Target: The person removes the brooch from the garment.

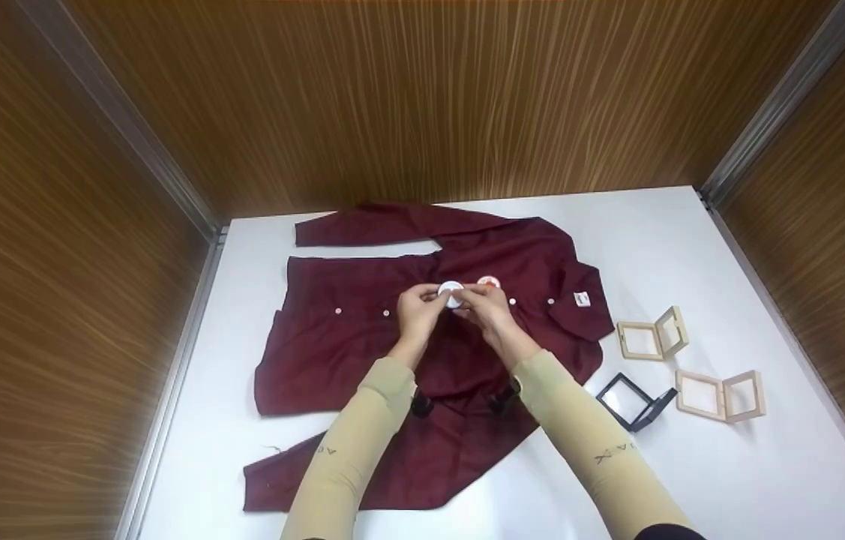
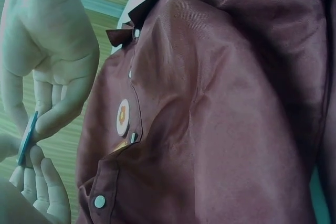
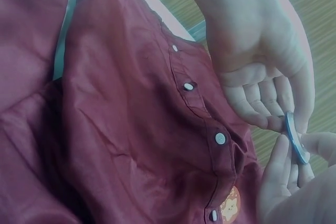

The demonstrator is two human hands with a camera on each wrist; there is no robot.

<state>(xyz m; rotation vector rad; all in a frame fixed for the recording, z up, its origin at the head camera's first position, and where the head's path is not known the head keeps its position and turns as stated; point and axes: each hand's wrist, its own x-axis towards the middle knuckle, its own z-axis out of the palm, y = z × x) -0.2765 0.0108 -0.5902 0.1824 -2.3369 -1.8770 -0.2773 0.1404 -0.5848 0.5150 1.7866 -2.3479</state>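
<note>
In front of me, over a dark red button-up shirt, both hands hold a small white round badge. My left hand pinches its left edge between thumb and fingers. The right hand grips the opposite edge. In the left wrist view the badge shows edge-on, raised off the cloth. A white round badge with an orange-red design lies on the shirt front beside the button placket. An orange badge with a pale star shows partly from under the placket in the right wrist view.
The shirt lies spread on a white table, collar to the right. On the right stand two light wooden hinged frames and a black hinged frame. Wood-grain panels enclose the back and sides.
</note>
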